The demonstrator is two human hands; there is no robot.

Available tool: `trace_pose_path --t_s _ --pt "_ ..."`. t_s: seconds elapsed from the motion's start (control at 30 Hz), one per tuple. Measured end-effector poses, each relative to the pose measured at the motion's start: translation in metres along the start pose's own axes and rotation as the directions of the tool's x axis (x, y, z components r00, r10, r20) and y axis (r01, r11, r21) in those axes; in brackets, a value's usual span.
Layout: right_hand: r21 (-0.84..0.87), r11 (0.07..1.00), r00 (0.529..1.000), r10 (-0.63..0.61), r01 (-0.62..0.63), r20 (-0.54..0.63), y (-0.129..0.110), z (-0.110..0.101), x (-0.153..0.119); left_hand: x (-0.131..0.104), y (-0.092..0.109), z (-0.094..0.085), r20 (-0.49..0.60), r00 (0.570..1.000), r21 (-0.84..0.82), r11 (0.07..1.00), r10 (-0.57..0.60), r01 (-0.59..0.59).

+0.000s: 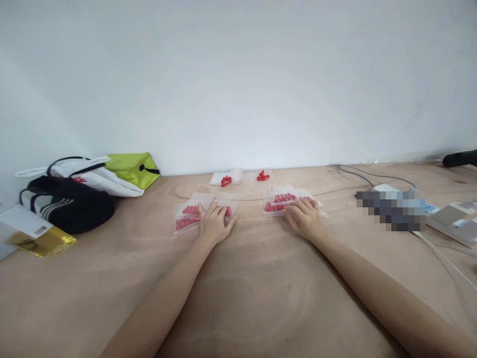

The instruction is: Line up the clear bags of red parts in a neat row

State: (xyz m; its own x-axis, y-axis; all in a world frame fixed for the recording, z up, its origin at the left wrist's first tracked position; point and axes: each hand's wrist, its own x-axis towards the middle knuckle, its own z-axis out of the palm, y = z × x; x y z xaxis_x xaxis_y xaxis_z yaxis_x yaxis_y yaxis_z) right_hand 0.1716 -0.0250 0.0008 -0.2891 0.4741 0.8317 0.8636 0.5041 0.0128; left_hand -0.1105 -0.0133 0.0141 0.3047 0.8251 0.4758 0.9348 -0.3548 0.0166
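Note:
On the wooden table lie two groups of clear zip bags holding small red pieces. My left hand (pixel 215 222) rests with fingers spread on the left bags (pixel 188 217), covering part of them. The right bags (pixel 280 201) lie partly under my right hand (pixel 306 217), whose fingers stretch out flat over their near right side. Farther back, close to the wall, are a bag with red pieces (pixel 225 181) and, beside it, another small clear bag with red pieces (pixel 263 175). What exactly the red pieces are is too small to tell.
To the left stand a black bag (pixel 74 209), a white bag (pixel 100 174), a lime green bag (pixel 130 169) and a yellow packet (pixel 48 241). At the right are a power strip (pixel 383 188), cables (pixel 443 253) and a partly blurred dark object (pixel 391 211). A white wall (pixel 253 89) bounds the table.

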Motion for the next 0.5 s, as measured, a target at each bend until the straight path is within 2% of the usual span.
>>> trace_pose_path --t_s 0.13,0.2,0.3,0.4,0.5 --pt "0.116 0.991 0.989 -0.079 0.064 0.126 -0.045 0.015 0.011 -0.005 0.017 0.003 0.045 0.996 -0.217 0.974 0.081 -0.07" --pt "0.165 0.984 0.976 -0.104 0.072 0.191 -0.059 0.022 0.016 -0.007 0.018 0.001 0.041 0.996 -0.283 0.957 0.085 -0.07" --pt "0.204 0.975 0.96 -0.135 0.085 0.244 -0.066 0.03 0.021 -0.007 0.006 -0.004 0.058 0.996 -0.31 0.95 0.063 -0.042" --pt "0.213 0.97 0.952 -0.173 0.12 0.251 -0.064 0.036 0.023 -0.006 -0.011 -0.006 0.151 0.976 -0.375 0.922 0.159 -0.092" --pt "0.194 0.966 0.943 -0.215 0.168 0.252 -0.062 0.041 0.025 -0.006 -0.016 -0.002 0.173 0.962 -0.427 0.896 0.211 -0.119"
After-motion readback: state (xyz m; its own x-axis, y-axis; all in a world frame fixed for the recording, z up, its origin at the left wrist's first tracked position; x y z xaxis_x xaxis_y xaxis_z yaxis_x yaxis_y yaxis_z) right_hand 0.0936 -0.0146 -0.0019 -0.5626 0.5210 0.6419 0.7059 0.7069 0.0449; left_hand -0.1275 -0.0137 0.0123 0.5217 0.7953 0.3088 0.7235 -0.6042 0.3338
